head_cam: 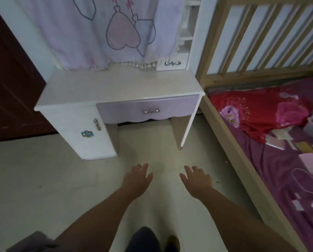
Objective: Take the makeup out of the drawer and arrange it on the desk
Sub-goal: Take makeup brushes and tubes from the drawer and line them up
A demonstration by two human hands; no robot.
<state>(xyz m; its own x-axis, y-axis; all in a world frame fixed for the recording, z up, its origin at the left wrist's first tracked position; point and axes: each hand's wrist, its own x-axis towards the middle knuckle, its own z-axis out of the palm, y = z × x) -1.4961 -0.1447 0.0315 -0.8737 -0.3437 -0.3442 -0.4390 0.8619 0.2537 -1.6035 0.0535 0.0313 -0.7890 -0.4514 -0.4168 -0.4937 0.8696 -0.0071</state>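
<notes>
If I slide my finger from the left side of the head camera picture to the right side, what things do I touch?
Dark brown door → white cabinet door with a blue knob → lilac drawer → wooden bed frame → red blanket on the purple bedsheet.

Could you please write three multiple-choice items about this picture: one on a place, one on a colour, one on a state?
1. Where does the silver bow handle sit?
A. on the drawer front
B. on the bed rail
C. on the floor

2. What colour is the drawer front?
A. green
B. lilac
C. black

3. What state are the left hand and right hand in?
A. gripping the handle
B. holding makeup
C. open, holding nothing

Answers: 1 A, the handle is mid-front of the drawer under the desk top. 2 B, the front is pale purple. 3 C, the fingers are spread above the floor, short of the desk.
</notes>
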